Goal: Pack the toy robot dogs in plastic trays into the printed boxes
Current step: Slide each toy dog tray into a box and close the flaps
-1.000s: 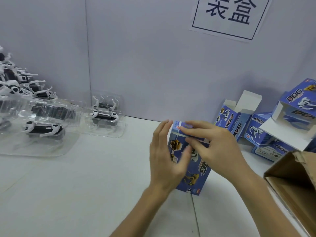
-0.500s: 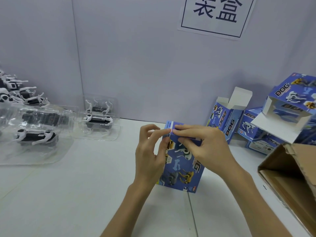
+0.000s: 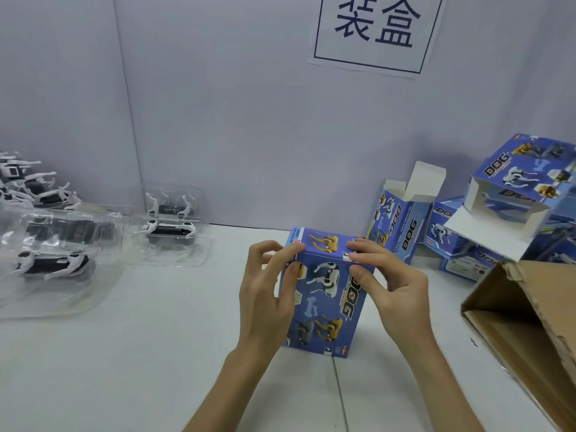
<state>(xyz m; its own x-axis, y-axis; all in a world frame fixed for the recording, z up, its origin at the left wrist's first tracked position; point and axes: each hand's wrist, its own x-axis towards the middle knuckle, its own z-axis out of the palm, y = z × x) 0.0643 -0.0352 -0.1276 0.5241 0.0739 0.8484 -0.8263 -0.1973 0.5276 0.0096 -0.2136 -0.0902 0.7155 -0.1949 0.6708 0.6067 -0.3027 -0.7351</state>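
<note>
- the surface carries everything; the printed box standing upright at its middle is the landmark here.
- right of that box, a cardboard carton lies tipped on its side, mouth toward the box; i cannot tell what it holds.
- far left of the box sits a heap of plastic trays, each seating a black-and-white toy robot dog; a separate tray lies nearer the box, a toy robot dog in it.
- behind and right of the box, spare boxes are piled with flaps loose; the open box just behind has its lid up, contents unseen.
- the printed box itself has its top flap folded down, its contents hidden, so the step looks like closing a packed box.
- the left hand curls round the box's upper left corner; the right hand pinches the upper right edge.
- next, probably: tuck the flap fully home without crushing the card, then set the box aside.
</note>
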